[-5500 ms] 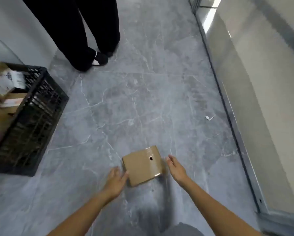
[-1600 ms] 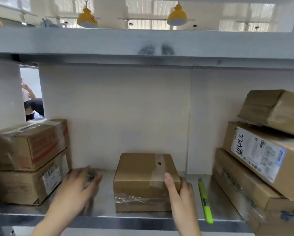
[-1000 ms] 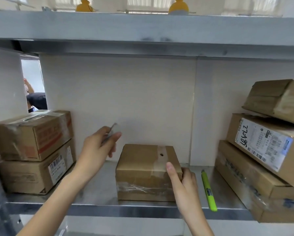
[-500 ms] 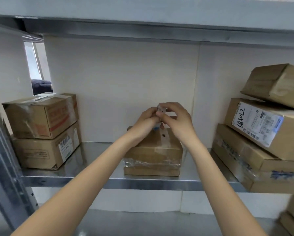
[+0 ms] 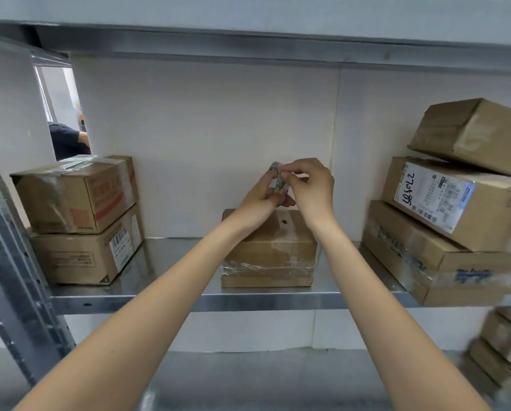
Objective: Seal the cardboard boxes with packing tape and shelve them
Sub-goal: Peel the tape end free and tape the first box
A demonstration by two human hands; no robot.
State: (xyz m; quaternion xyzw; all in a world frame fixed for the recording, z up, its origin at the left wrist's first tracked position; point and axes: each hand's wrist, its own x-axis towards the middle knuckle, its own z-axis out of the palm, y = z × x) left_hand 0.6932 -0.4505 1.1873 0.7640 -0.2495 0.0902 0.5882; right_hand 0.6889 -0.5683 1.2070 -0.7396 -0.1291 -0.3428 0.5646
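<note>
In the head view, a small brown cardboard box [image 5: 268, 256] sits on the metal shelf [image 5: 189, 301], near its front edge, well apart from the stacks on either side. Its top carries a strip of clear tape with a small dark hole beside it, and wrinkled, glossy clear tape bands the front face. Above the box, both hands meet. The left hand [image 5: 261, 194] and the right hand [image 5: 313, 185] each have their grip pinched on a small object [image 5: 279, 182] with a yellow and blue label; what it is cannot be told. Left of the box stand two stacked cartons [image 5: 79, 221], the upper one taped over. At right, three larger cartons [image 5: 455, 221] are piled, the middle one bearing a white shipping label [image 5: 432, 194].
</note>
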